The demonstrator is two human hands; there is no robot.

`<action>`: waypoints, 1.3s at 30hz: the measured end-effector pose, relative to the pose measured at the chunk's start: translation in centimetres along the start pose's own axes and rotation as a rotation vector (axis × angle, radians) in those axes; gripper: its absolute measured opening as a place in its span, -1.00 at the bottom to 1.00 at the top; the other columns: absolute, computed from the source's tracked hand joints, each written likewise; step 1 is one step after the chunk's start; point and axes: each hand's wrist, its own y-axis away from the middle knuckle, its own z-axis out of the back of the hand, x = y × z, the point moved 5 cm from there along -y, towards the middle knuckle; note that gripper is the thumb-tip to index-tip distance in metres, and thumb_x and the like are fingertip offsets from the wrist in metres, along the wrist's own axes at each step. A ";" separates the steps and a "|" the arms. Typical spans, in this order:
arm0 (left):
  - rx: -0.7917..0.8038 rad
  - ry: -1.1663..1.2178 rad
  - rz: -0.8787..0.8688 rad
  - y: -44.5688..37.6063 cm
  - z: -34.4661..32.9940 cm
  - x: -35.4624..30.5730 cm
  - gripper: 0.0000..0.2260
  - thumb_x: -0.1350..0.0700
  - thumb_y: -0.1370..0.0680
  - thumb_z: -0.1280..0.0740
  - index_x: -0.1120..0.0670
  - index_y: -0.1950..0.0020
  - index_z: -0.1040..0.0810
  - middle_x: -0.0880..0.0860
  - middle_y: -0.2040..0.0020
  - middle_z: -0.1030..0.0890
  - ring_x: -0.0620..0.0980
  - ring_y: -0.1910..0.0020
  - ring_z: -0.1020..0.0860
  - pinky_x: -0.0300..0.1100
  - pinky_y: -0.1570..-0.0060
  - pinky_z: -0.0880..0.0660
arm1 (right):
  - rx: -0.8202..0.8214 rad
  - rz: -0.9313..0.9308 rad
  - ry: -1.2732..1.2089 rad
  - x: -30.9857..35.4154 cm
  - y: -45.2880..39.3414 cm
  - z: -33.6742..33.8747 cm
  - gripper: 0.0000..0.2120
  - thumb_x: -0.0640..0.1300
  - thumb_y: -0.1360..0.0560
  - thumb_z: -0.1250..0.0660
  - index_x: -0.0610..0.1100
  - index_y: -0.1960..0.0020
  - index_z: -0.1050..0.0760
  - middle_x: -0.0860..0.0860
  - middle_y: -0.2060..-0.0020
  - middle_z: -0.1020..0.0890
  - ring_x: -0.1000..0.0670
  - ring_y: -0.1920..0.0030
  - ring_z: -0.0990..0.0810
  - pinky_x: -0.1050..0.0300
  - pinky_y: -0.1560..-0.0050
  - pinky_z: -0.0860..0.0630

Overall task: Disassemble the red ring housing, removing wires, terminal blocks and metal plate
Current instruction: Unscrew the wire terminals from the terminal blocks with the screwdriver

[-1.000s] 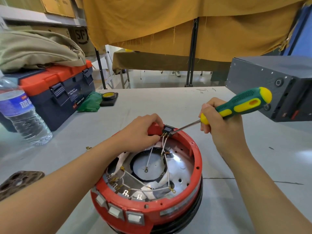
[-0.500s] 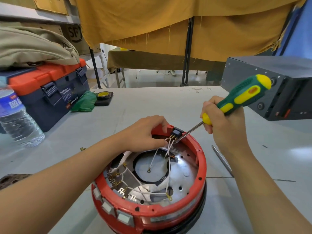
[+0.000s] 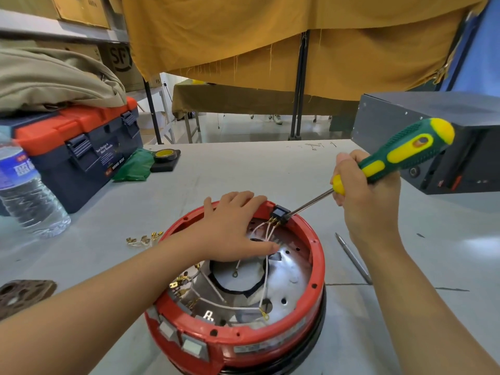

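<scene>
R hand [image 3: 364, 201] drives screwdriver [image 3: 389, 161] at terminal block [image 3: 279, 213]; L hand [image 3: 232, 226] steadies red ring housing [image 3: 311, 315].

R grip closed round the green/yellow handle near its lower end, wrist up, forearm coming in from lower right; shaft slants down-left w/ tip at the black block on the housing's far rim. L grip open, fingers straight & spread flat over the far rim, thumb reaching in over the metal plate [image 3: 286, 277]. White wires [image 3: 266, 269] run from block down across plate. Housing sits on table [image 3: 243, 169], front-centre. Loose brass terminals [image 3: 144, 238] lie just left of it.
</scene>
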 end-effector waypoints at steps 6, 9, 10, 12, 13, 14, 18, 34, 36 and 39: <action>0.010 0.100 -0.075 -0.2 0.9 0.9 -0.27 -0.32 -0.40 -0.33 -0.18 -0.48 -0.10 -0.12 -0.46 -0.18 -0.03 -0.43 -0.23 0.26 -0.44 0.03 | 0.005 0.057 0.029 0.5 0.3 -0.2 -0.66 -0.09 -0.47 -0.25 -0.04 0.46 -0.28 0.11 0.58 -0.34 0.06 0.50 -0.32 0.27 0.44 -0.31; 0.017 0.125 -0.086 -0.3 1.1 1.1 -0.29 -0.30 -0.41 -0.35 -0.19 -0.46 -0.13 -0.13 -0.46 -0.20 -0.03 -0.42 -0.24 0.25 -0.44 0.06 | 0.016 0.052 0.028 0.7 0.4 -0.5 -0.65 -0.09 -0.48 -0.26 -0.03 0.46 -0.29 0.12 0.58 -0.34 0.07 0.50 -0.33 0.27 0.44 -0.32; 0.013 0.127 -0.085 -0.3 1.0 1.1 -0.28 -0.32 -0.39 -0.34 -0.19 -0.46 -0.13 -0.13 -0.46 -0.20 -0.03 -0.43 -0.23 0.25 -0.44 0.07 | 0.016 0.046 0.023 0.7 0.5 -0.5 -0.65 -0.08 -0.48 -0.26 -0.02 0.46 -0.29 0.12 0.58 -0.34 0.07 0.50 -0.33 0.26 0.44 -0.32; -0.002 0.133 -0.086 -0.1 0.8 1.0 -0.28 -0.32 -0.38 -0.32 -0.18 -0.46 -0.13 -0.12 -0.46 -0.19 -0.04 -0.45 -0.20 0.25 -0.45 0.12 | 0.021 0.036 0.008 0.7 0.5 -0.6 -0.66 -0.04 -0.47 -0.27 -0.02 0.45 -0.30 0.11 0.57 -0.34 0.06 0.50 -0.33 0.25 0.44 -0.32; -0.011 0.146 -0.088 -0.1 0.7 1.0 -0.30 -0.30 -0.40 -0.32 -0.18 -0.46 -0.13 -0.12 -0.47 -0.18 -0.05 -0.45 -0.18 0.24 -0.45 0.15 | 0.026 0.035 0.005 0.7 0.5 -0.6 -0.66 -0.02 -0.45 -0.28 -0.02 0.46 -0.29 0.11 0.57 -0.34 0.05 0.50 -0.33 0.24 0.43 -0.31; -0.025 0.161 -0.092 0.0 0.7 0.9 -0.32 -0.29 -0.43 -0.32 -0.18 -0.47 -0.14 -0.12 -0.47 -0.18 -0.06 -0.46 -0.16 0.22 -0.46 0.18 | 0.030 0.037 0.003 0.8 0.6 -0.7 -0.66 0.00 -0.44 -0.28 -0.02 0.46 -0.30 0.11 0.57 -0.34 0.05 0.50 -0.33 0.23 0.43 -0.31; -0.094 0.176 -0.133 0.2 1.0 0.8 -0.38 -0.19 -0.48 -0.34 -0.13 -0.48 -0.19 -0.11 -0.46 -0.23 -0.11 -0.43 -0.16 0.05 -0.49 0.08 | 0.033 0.026 -0.009 0.8 0.6 -0.8 -0.69 0.06 -0.41 -0.28 0.03 0.46 -0.32 0.13 0.57 -0.36 0.07 0.50 -0.35 0.25 0.43 -0.32; -0.088 0.298 -0.235 0.4 0.9 0.7 -0.89 -0.09 -0.45 -0.41 -0.09 0.19 -0.57 -0.10 -0.45 -0.26 -0.23 -0.35 -0.22 -0.36 -0.16 -0.20 | 0.090 0.140 0.080 1.5 1.3 -1.7 -0.66 -0.06 -0.48 -0.28 0.06 0.45 -0.31 0.15 0.59 -0.39 0.12 0.51 -0.39 0.37 0.41 -0.31; -0.073 0.320 -0.221 0.4 0.9 0.7 -0.87 -0.09 -0.44 -0.42 -0.07 0.22 -0.59 -0.12 -0.47 -0.24 -0.21 -0.38 -0.21 -0.33 -0.18 -0.19 | 0.110 0.149 0.098 1.5 1.5 -1.9 -0.66 -0.11 -0.49 -0.27 0.04 0.44 -0.31 0.15 0.58 -0.38 0.12 0.51 -0.38 0.38 0.41 -0.29; -0.063 0.328 -0.210 0.5 0.9 0.6 -0.86 -0.08 -0.44 -0.43 -0.06 0.25 -0.60 -0.13 -0.47 -0.22 -0.20 -0.38 -0.19 -0.37 -0.13 -0.18 | 0.124 0.114 0.074 1.4 1.2 -1.9 -0.67 -0.05 -0.46 -0.27 0.08 0.46 -0.30 0.14 0.58 -0.35 0.11 0.51 -0.34 0.35 0.43 -0.29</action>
